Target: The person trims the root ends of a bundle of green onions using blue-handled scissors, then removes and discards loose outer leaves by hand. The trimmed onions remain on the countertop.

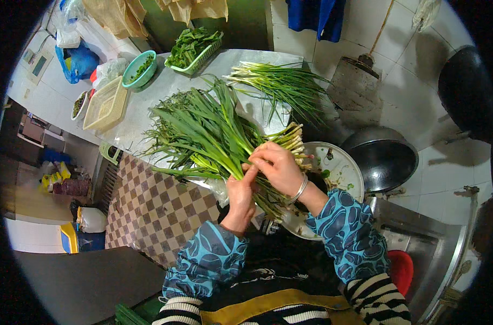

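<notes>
My left hand grips several green garlic stalks with long flat leaves that fan out over the table. Close beside it, my right hand pinches at the same stalks, the fingertips of both hands nearly touching. Part of the stalks is hidden behind my fingers. Under and beyond the held leaves lies a pile of greens, some of it thin and wilted-looking. Pale root ends of more green garlic stick out past my right hand. Thinner stems hang below my hands.
On the metal table are trimmed scallions, a green basket of leafy greens, a teal bowl and a cream basket. At right are a round tray with scraps, a wok and a steel sink.
</notes>
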`<move>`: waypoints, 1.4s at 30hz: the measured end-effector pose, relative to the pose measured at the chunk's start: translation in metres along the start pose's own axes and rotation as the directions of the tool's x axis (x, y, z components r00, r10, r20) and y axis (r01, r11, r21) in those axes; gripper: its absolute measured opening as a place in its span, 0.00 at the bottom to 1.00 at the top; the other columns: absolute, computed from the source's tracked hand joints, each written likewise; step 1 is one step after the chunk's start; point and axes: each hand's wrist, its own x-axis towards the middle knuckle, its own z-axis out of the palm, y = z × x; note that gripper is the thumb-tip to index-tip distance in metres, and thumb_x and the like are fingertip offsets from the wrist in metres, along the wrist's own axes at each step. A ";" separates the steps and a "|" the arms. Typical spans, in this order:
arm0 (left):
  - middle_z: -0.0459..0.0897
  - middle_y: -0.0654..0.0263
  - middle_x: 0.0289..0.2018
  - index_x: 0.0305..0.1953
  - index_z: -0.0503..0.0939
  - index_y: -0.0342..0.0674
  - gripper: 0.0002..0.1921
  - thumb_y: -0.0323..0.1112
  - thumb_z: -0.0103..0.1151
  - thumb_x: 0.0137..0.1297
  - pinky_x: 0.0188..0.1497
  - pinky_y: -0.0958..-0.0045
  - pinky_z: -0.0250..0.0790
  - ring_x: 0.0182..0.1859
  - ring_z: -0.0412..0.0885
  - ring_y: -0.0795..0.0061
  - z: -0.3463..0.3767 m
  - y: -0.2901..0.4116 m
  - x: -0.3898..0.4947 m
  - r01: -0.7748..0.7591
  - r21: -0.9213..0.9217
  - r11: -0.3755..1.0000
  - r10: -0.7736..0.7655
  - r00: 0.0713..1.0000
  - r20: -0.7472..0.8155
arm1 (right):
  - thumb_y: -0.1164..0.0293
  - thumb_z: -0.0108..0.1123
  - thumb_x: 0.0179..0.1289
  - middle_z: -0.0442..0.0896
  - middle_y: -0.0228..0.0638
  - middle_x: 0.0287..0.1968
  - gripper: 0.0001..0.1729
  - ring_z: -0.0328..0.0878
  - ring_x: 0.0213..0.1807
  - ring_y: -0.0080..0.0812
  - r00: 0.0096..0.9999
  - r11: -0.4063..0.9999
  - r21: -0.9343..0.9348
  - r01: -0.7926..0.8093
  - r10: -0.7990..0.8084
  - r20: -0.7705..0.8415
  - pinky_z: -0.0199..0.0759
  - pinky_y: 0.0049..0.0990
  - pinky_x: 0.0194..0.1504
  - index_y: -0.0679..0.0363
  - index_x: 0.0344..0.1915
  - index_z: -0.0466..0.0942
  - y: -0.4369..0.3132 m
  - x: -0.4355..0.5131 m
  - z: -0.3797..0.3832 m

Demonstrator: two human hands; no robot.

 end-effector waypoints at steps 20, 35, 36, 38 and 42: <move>0.61 0.75 0.16 0.27 0.67 0.45 0.06 0.30 0.54 0.54 0.18 0.76 0.48 0.16 0.55 0.83 -0.062 -0.014 0.011 0.264 0.030 0.964 -0.265 0.958 0.107 | 0.72 0.58 0.49 0.77 0.30 0.25 0.09 0.71 0.25 0.17 0.897 0.907 0.055 -0.418 0.403 0.184 0.66 0.18 0.27 0.68 0.29 0.74 0.034 -0.048 0.030; 0.68 0.75 0.20 0.26 0.67 0.46 0.07 0.32 0.55 0.55 0.17 0.78 0.46 0.15 0.53 0.86 -0.061 -0.014 0.006 0.240 0.010 0.971 -0.240 0.969 0.065 | 0.73 0.48 0.58 0.74 0.34 0.29 0.05 0.71 0.31 0.25 0.749 0.057 0.856 -0.514 0.517 0.415 0.65 0.23 0.30 0.58 0.35 0.67 0.037 -0.062 -0.028; 0.67 0.77 0.19 0.26 0.67 0.47 0.07 0.32 0.56 0.54 0.17 0.78 0.45 0.15 0.52 0.86 -0.061 -0.013 0.006 0.220 0.025 0.975 -0.222 0.973 0.065 | 0.73 0.49 0.57 0.73 0.34 0.28 0.06 0.70 0.31 0.25 0.760 0.122 0.842 -0.525 0.512 0.399 0.65 0.22 0.29 0.58 0.36 0.66 0.042 -0.067 -0.041; 0.67 0.77 0.19 0.26 0.67 0.47 0.08 0.32 0.57 0.54 0.17 0.79 0.45 0.15 0.52 0.87 -0.060 -0.011 0.005 0.243 0.000 0.970 -0.243 0.969 0.036 | 0.72 0.50 0.56 0.73 0.33 0.27 0.08 0.69 0.31 0.26 0.779 0.249 0.789 -0.561 0.480 0.403 0.64 0.21 0.29 0.59 0.37 0.66 0.056 -0.081 -0.069; 0.66 0.77 0.18 0.25 0.67 0.47 0.08 0.31 0.58 0.52 0.16 0.80 0.44 0.14 0.53 0.87 -0.056 -0.011 0.003 0.228 0.021 0.973 -0.229 0.973 0.027 | 0.70 0.54 0.53 0.76 0.39 0.29 0.10 0.73 0.29 0.31 0.588 0.587 0.063 -0.807 0.789 0.180 0.69 0.27 0.30 0.62 0.36 0.73 0.086 -0.111 -0.087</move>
